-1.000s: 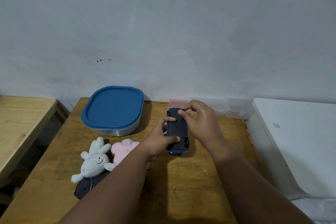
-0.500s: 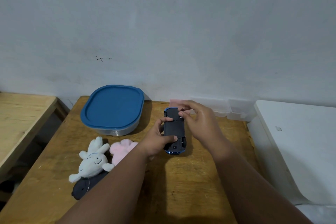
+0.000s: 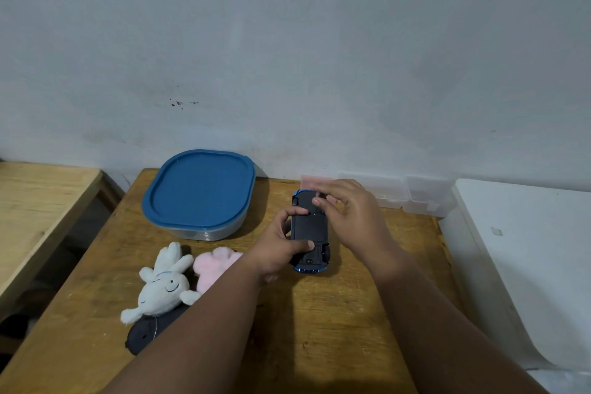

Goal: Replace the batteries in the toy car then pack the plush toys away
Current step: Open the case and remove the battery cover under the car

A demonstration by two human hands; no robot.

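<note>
A blue toy car (image 3: 308,229) lies upside down on the wooden table (image 3: 335,329), its black underside facing up. My left hand (image 3: 281,249) grips its left side, thumb and forefinger on the underside. My right hand (image 3: 348,211) rests on the car's far end, fingertips pressing at the battery cover. A white plush (image 3: 163,285), a pink plush (image 3: 212,265) and a dark plush (image 3: 150,331) lie together at the left, partly hidden by my left forearm.
A clear container with a blue lid (image 3: 200,192) stands shut at the back left. Small clear plastic boxes (image 3: 412,193) and a pink one (image 3: 311,181) line the wall. A white surface (image 3: 524,249) borders the table's right; a wooden bench (image 3: 35,201) stands to the left.
My view has shifted slightly. My right hand's fingers have slid a little nearer along the car's underside; my left hand keeps its hold.
</note>
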